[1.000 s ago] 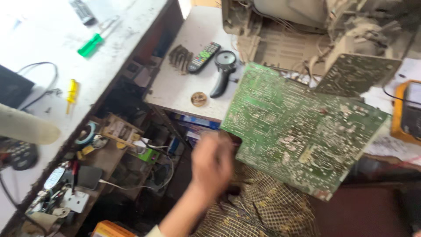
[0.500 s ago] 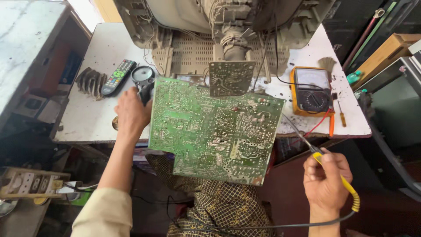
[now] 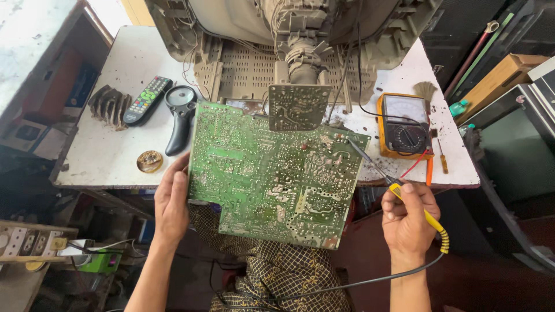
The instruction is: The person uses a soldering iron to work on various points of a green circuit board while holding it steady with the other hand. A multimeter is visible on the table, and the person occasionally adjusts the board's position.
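Observation:
A large green circuit board (image 3: 272, 173), solder side up, leans from my lap against the white table's (image 3: 110, 156) front edge. My left hand (image 3: 171, 202) grips the board's left edge. My right hand (image 3: 409, 216) holds a yellow-handled soldering iron (image 3: 404, 196) like a pen. Its metal tip rests near the board's upper right corner. The iron's black cord trails down past my wrist. A smaller board (image 3: 299, 107) stands above the large one, on the neck of an opened tube television (image 3: 300, 40).
On the table lie a remote control (image 3: 147, 99), a black magnifier (image 3: 179, 118), a dark heat sink (image 3: 110, 107), a small round tin (image 3: 150, 161), and an orange analog multimeter (image 3: 404, 124) with red leads. Shelves with parts stand at left, boxes at right.
The view swung right and settled over the table. The board came level in front of me. My left hand slid down its left edge, and the iron's tip came up to the board.

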`<move>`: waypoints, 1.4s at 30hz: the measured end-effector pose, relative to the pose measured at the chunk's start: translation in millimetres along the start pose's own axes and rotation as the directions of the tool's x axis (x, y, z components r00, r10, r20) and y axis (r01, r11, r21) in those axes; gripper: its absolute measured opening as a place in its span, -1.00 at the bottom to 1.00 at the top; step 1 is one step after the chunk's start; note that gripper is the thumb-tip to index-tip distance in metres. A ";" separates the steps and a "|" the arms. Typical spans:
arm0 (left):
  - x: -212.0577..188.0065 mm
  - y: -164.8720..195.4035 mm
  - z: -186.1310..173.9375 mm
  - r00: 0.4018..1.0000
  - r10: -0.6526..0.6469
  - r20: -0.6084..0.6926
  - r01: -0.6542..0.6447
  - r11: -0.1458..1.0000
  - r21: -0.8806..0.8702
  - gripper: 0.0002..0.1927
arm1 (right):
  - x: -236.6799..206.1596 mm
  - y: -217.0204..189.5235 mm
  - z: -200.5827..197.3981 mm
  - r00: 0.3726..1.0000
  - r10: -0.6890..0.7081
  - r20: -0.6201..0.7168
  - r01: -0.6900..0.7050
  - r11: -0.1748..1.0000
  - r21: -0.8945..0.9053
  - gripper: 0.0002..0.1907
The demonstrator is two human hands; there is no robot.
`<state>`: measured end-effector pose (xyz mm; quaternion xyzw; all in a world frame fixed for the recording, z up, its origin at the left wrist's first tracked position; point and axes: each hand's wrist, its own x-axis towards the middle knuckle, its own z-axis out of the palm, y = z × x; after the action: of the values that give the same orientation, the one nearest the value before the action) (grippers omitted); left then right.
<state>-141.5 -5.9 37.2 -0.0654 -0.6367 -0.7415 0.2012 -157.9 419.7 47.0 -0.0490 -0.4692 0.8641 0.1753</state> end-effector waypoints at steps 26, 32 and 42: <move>46.5 -39.3 -12.5 0.975 -0.201 0.095 0.217 0.954 -0.205 -0.46 | -15.9 44.9 17.1 0.991 -0.067 -0.117 0.088 0.980 0.176 -0.84; 46.9 -31.8 -8.4 0.974 -0.198 0.108 0.211 0.968 -0.136 -0.42 | -17.0 45.5 12.3 0.991 -0.086 -0.103 0.101 0.984 0.149 -0.87; 48.7 -28.4 -6.9 0.974 -0.183 0.132 0.200 0.972 -0.126 -0.40 | -14.3 51.8 11.9 0.997 -0.012 -0.082 0.034 0.965 0.261 -0.83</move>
<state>-195.6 -20.0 27.0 -0.0618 -0.5979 -0.7946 0.0850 -160.8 379.5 9.6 -0.0542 -0.3440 0.9139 0.2088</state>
